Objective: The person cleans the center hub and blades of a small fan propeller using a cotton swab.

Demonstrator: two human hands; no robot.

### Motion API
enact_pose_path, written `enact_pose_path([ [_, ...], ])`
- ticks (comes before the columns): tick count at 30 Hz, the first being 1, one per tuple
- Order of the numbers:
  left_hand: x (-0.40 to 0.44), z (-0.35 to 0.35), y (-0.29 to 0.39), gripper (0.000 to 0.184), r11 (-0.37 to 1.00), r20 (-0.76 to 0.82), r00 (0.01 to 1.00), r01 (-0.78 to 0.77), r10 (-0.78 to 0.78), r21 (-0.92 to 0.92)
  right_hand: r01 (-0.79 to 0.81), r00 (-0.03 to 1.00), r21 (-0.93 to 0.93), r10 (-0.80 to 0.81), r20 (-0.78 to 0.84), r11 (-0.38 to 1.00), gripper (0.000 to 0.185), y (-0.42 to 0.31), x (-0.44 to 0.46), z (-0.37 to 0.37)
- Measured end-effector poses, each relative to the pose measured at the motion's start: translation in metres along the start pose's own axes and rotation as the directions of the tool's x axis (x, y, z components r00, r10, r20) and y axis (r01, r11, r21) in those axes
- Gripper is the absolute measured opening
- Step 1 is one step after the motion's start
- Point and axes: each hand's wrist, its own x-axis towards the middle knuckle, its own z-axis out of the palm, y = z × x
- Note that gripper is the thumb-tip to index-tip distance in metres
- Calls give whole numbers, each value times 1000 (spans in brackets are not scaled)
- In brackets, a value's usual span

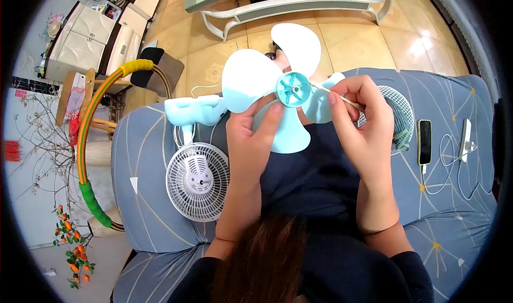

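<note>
Two hands in use, both raised over dark clothing. Pinched in left hand [254,135]: four-bladed rotor [293,89], hub side up, thumb on the hub's lower rim, fingers partly hidden behind. Closed grip there. In right hand [366,121]: thin pale stick [350,103], held between thumb and fingertips, far end at the hub's right rim; contact with hub, cannot tell. Rotor position: in mid-air, in front of the body, clear of the sofa [141,167].

On the sofa, left side: light blue fan stand [195,111] lying down, with white rear grille [179,188] just nearer to the body, shaft visible at its center. Right side, just beyond right hand: round front guard [410,116], greenish cloth [402,129] inside. Farther right: phone [424,143] with white cable plugged in, then white power strip [466,137] with plug.

Off the sofa: glass-topped table [294,13] ahead on tiled floor; striped ring [85,143] at left; branch with orange fruits [80,249] lower left.
</note>
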Motion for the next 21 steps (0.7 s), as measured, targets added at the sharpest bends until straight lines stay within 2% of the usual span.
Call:
enact_pose_path([
  [4, -2, 4, 2, 24, 984, 2, 999, -51, 51, 168, 20, 1000, 1, -20, 17, 1000, 7, 3, 0, 1],
  [6, -3, 1, -2, 25, 920, 36, 993, -122, 117, 372, 41, 999, -47, -40, 25, 998, 7, 4, -1, 1],
  [8, -4, 2, -3, 25, 867, 75, 984, -177, 161, 465, 58, 998, -71, -56, 31, 996, 8, 5, -1, 2],
  [10, -7, 10, 3, 24, 870, 96, 982, -190, 164, 455, 73, 997, -69, -71, 34, 995, 8, 6, -1, 5],
  [11, -9, 14, 7, 24, 876, 102, 983, -183, 153, 446, 141, 990, -35, -142, -13, 989, 10, 15, -1, 10],
  [13, -15, 24, 19, 25, 903, 91, 993, -111, 80, 416, 132, 990, -153, -137, -21, 979, 10, 10, 0, 9],
  [16, -14, 25, 15, 23, 870, 117, 985, -165, 124, 464, 174, 980, -289, -193, -39, 941, 10, 11, -1, 9],
  [19, -14, 27, 17, 27, 893, 35, 999, -38, 25, 448, 210, 970, -327, -239, -51, 922, 9, 10, -2, 6],
  [21, -10, 19, 5, 29, 845, 19, 989, -136, 147, 517, 222, 959, -271, -259, -111, 937, 8, 15, -2, 5],
])
